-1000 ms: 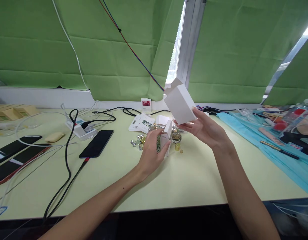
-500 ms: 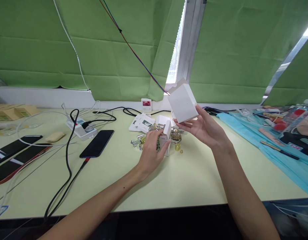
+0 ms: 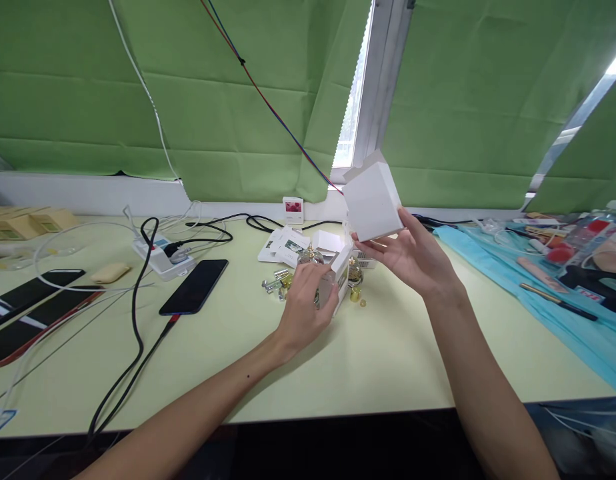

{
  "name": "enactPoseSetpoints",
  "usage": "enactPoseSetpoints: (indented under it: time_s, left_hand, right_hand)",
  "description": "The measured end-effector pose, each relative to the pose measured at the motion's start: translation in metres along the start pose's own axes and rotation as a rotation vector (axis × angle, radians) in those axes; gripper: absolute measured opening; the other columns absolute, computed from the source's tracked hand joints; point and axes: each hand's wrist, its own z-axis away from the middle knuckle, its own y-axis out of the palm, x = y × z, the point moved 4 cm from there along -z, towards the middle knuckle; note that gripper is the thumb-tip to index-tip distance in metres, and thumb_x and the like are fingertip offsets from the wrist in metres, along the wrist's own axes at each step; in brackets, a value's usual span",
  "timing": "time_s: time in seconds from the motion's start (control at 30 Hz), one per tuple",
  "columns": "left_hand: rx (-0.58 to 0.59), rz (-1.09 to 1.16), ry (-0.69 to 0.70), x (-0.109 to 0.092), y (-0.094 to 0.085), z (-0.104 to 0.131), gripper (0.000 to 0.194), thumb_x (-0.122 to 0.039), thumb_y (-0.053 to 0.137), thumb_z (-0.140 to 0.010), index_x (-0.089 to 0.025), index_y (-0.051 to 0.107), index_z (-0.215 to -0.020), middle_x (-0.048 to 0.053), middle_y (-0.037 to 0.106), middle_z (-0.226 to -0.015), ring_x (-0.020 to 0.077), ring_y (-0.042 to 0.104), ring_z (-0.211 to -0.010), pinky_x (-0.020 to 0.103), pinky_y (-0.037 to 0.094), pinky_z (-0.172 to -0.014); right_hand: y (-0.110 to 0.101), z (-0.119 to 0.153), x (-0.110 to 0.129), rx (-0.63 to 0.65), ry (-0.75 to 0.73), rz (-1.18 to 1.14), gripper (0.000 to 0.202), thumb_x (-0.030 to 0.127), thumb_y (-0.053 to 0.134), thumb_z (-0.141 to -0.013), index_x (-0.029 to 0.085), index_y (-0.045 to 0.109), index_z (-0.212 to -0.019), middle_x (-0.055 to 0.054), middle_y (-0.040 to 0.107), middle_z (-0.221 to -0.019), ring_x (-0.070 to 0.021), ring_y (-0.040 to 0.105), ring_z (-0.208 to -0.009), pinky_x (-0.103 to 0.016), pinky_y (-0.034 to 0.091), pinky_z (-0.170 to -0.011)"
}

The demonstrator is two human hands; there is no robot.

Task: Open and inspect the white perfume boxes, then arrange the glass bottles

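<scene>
My right hand [image 3: 411, 260] holds a white box [image 3: 372, 205] up above the table, fingers under its lower edge and thumb at its side; a flap stands out at its top. My left hand [image 3: 307, 310] is closed around something near a second white box [image 3: 343, 273] that leans open-ended on the table; its fingers partly hide what they grip. Glass pieces with gold trim [image 3: 311, 255] stand behind the left fingers. Silver and gold caps [image 3: 277, 283] lie left of it, and a small yellow cap [image 3: 355, 293] lies to the right.
White cards [image 3: 289, 247] and a small picture box [image 3: 293, 210] are at the back. A phone [image 3: 194, 287], cables and a power strip [image 3: 164, 259] occupy the left. On the right, a blue sheet [image 3: 518, 283] bears a pen [image 3: 558, 301] and bottles.
The raised white box has moved slightly right and up with my right hand. The lower white box has tilted to the right, while my left fingers have curled in beside it.
</scene>
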Motion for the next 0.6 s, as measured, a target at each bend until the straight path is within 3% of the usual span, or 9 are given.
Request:
enactPoseSetpoints:
  time_s: [0.3, 0.6]
  left_hand:
    - [0.018, 0.105, 0.0, -0.0033, -0.0015, 0.0009, 0.037, -0.008, 0.058, -0.087, -0.023, 0.056, -0.12, 0.004, 0.063, -0.098, 0.0185, 0.06, -0.092, 0.033, 0.052, -0.081]
    - [0.028, 0.191, -0.022, -0.0016, -0.0023, 0.0006, 0.034, -0.003, 0.054, -0.084, -0.022, 0.059, -0.111, 0.005, 0.061, -0.102, 0.0183, 0.061, -0.093, 0.033, 0.052, -0.079]
  right_hand:
    - [0.0022, 0.0014, 0.0025, -0.004, -0.042, -0.13, 0.057, 0.042, 0.072, -0.087, 0.024, 0.053, -0.137, -0.011, 0.071, -0.126, -0.0322, 0.064, -0.126, -0.052, 0.05, -0.113]
    - [0.0017, 0.0027, 0.0034, 0.033, -0.061, -0.064, 0.05, 0.045, 0.076, -0.084, 0.025, 0.062, -0.128, -0.01, 0.07, -0.129, -0.0334, 0.061, -0.129, -0.055, 0.047, -0.115]
